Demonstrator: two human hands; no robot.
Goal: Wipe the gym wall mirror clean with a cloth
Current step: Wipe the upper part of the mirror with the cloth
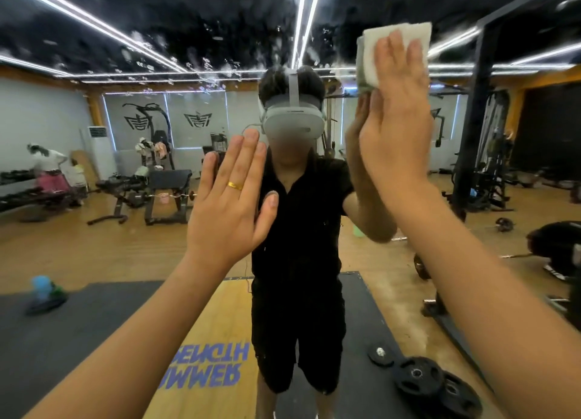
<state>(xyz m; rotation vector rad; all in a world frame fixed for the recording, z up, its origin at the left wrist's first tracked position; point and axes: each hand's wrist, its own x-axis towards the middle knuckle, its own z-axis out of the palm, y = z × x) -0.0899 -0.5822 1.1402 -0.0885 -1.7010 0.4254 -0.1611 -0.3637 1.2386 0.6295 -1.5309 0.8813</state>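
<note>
The wall mirror (132,249) fills the whole view and reflects the gym and me. Water drops and smears cover its upper part around the reflected ceiling. My right hand (396,120) is raised at the upper right, fingers straight, pressing a folded white cloth (371,57) flat against the glass. My left hand (229,198), with a gold ring on one finger, lies flat and open against the mirror at centre left, holding nothing.
The reflection shows weight benches (157,192) at the left, a black rack (478,129) at the right and weight plates (421,377) on the floor at the bottom right. Other people appear in the reflection at the far left.
</note>
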